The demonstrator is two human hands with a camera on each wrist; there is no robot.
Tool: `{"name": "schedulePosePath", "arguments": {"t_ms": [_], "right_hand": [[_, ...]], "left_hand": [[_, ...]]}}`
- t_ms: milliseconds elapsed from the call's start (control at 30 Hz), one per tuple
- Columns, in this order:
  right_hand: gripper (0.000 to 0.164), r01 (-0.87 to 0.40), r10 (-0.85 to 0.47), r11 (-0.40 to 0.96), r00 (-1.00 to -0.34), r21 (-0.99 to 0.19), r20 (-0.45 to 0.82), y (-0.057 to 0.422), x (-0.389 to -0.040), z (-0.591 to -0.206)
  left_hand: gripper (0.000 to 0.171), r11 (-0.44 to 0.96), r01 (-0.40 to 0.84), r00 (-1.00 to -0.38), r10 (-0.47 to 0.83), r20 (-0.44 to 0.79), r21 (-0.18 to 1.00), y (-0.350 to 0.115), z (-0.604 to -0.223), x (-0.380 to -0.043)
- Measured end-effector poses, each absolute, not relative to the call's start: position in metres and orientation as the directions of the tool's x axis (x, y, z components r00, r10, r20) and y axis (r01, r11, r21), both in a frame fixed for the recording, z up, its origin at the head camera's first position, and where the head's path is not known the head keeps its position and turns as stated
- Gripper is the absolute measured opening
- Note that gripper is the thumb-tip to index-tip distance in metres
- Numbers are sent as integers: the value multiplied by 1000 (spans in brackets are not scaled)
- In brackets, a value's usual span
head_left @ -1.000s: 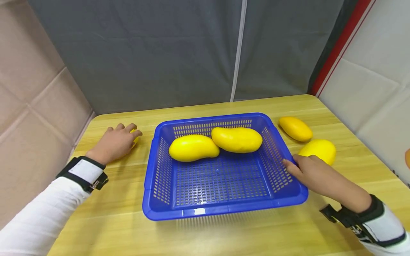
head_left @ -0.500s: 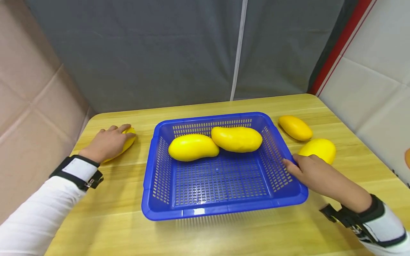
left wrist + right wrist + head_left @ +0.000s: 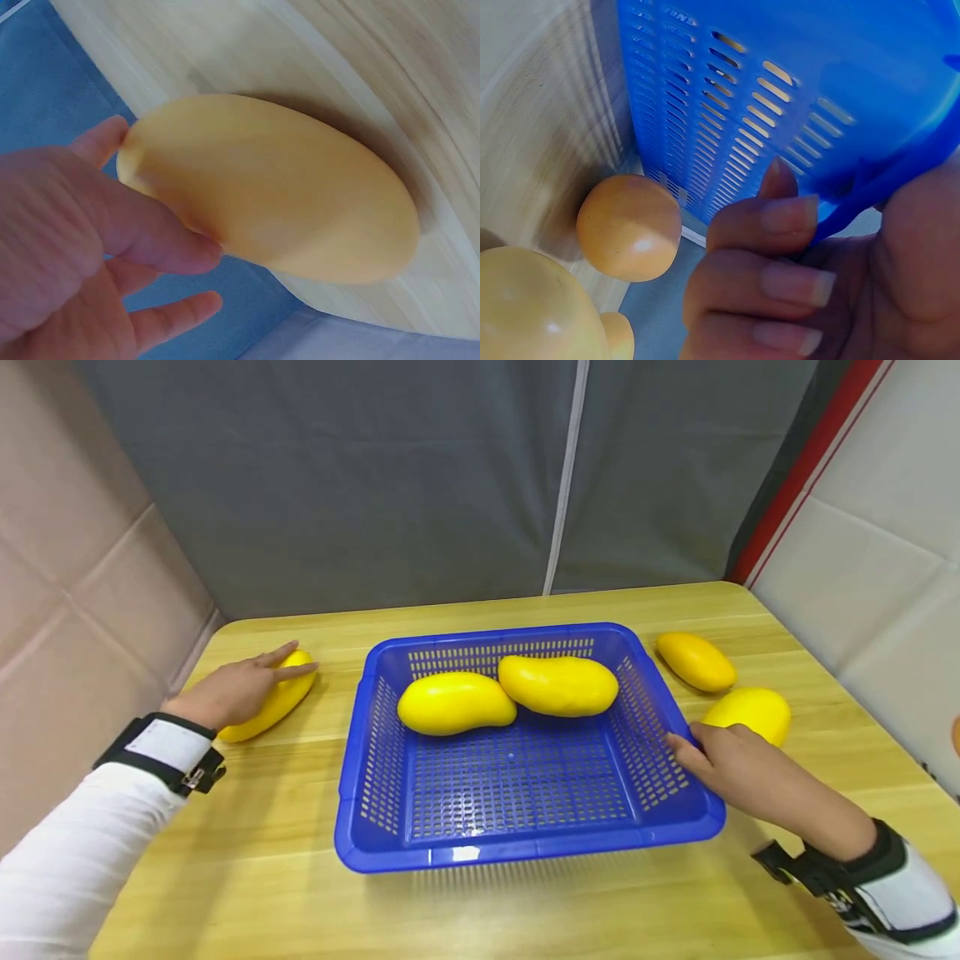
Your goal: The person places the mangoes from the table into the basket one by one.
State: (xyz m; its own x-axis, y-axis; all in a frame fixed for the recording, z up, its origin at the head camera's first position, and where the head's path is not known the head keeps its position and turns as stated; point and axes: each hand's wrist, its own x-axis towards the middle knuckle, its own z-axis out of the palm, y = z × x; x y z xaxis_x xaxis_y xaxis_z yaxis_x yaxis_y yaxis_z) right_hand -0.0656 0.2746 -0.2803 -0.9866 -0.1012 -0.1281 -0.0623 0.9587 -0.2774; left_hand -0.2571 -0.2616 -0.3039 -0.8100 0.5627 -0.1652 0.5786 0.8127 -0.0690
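At the left of the table, my left hand lies over a yellow mango, with two fingers stretched across its far end. In the left wrist view, the thumb touches the side of this mango and a fingertip is at its end; the other fingers are spread. My right hand grips the right rim of a blue plastic basket, thumb inside and curled fingers outside in the right wrist view. Inside the basket, two yellow mangoes, a left one and a right one, lie end to end.
Right of the basket, an orange-yellow mango lies farther back and a yellow mango sits beside my right hand. A grey curtain closes the back of the wooden table; pale padded walls flank it.
My left hand has moved left and its fingers have spread, showing more of the mango beneath, which also lies slightly farther left. The right hand keeps its grip on the basket.
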Motion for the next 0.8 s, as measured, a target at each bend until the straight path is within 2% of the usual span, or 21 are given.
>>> {"name": "schedulePosePath", "arguments": {"t_ms": [200, 600, 800], "right_hand": [[39, -74, -105, 960, -989, -272, -100, 275, -65, -281], [39, -61, -95, 956, -990, -287, -107, 276, -65, -280], [39, -64, -96, 954, -991, -292, -97, 276, -65, -282]], "left_hand": [[65, 797, 597, -799, 577, -170, -96, -263, -305, -258], [68, 818, 575, -805, 563, -190, -15, -260, -305, -258], [62, 851, 526, -825, 514, -235, 13, -262, -304, -262]]}}
